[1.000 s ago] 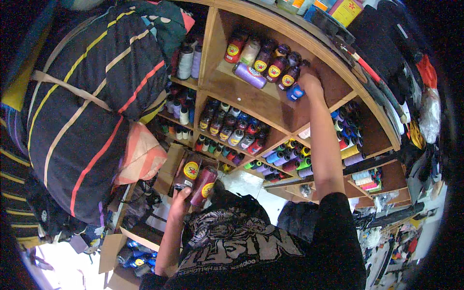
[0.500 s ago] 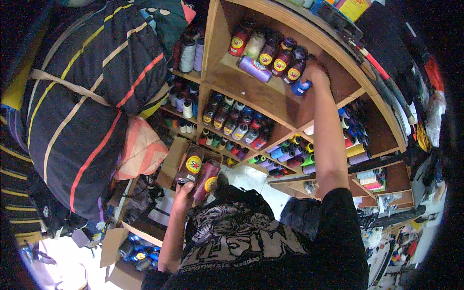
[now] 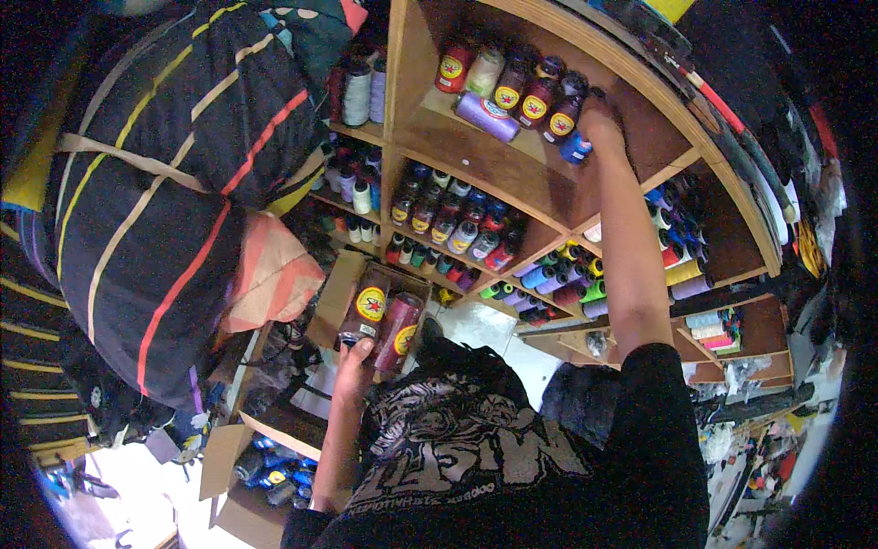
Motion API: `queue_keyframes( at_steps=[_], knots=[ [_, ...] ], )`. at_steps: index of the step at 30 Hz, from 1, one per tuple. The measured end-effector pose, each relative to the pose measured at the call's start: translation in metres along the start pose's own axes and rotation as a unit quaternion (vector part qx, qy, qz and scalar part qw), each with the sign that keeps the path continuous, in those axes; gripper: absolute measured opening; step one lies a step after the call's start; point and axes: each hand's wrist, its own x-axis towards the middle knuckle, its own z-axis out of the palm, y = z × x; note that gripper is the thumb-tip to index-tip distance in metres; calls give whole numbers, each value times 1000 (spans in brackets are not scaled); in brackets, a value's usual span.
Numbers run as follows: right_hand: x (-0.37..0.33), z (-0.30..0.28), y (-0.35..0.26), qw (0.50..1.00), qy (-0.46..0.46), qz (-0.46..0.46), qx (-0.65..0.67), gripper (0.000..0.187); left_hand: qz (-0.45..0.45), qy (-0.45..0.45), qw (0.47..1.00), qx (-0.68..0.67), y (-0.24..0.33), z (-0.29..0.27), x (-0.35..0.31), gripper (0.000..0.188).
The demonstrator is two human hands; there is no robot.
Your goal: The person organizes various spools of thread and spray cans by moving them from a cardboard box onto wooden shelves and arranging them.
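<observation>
Low in front of my body, my left hand (image 3: 355, 359) grips a dark brown thread cone (image 3: 369, 306) in clear wrap with a yellow label. A maroon thread cone (image 3: 398, 331) is held beside it, leaning against it. My right arm stretches up to the top shelf, where my right hand (image 3: 599, 123) closes around a small blue thread spool (image 3: 576, 148); most of its fingers are hidden behind the hand and wrist. Just left of that hand stand several dark thread cones (image 3: 535, 108). A purple thread cone (image 3: 487, 116) lies on its side before them.
The wooden shelf unit (image 3: 476, 188) has lower compartments packed with coloured thread cones (image 3: 448, 220). A large dark striped bundle (image 3: 155, 210) fills the left side. Below it, an open cardboard box (image 3: 229, 457) contains blue spools. Another cardboard box (image 3: 338, 288) stands behind my left hand.
The whole view has shifted slightly. My right hand stays at the blue spool, which sits slightly deeper on the shelf. My left hand keeps both cones.
</observation>
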Motion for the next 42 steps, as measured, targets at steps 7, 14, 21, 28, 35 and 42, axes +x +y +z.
queue_keyframes(
  at_steps=[7,14,21,28,35,42],
  knots=[
    [-33,-7,-38,993,66,-90,46,34,30,-13,999,5,-2,-3,-3,74],
    [-47,37,-75,971,-55,-226,63,48,17,-4,1000,20,-1,-9,-6,78],
    [-50,41,-76,972,-76,-179,131,53,113,63,991,46,-18,-22,-9,50],
    [-10,31,-119,949,18,-285,131,38,106,42,993,28,-16,-14,-11,45],
    [40,28,-160,911,-41,-405,68,40,107,94,988,64,-9,6,-17,48],
    [20,22,-159,909,-30,-413,49,49,111,68,991,31,-17,9,-13,58]
  ],
)
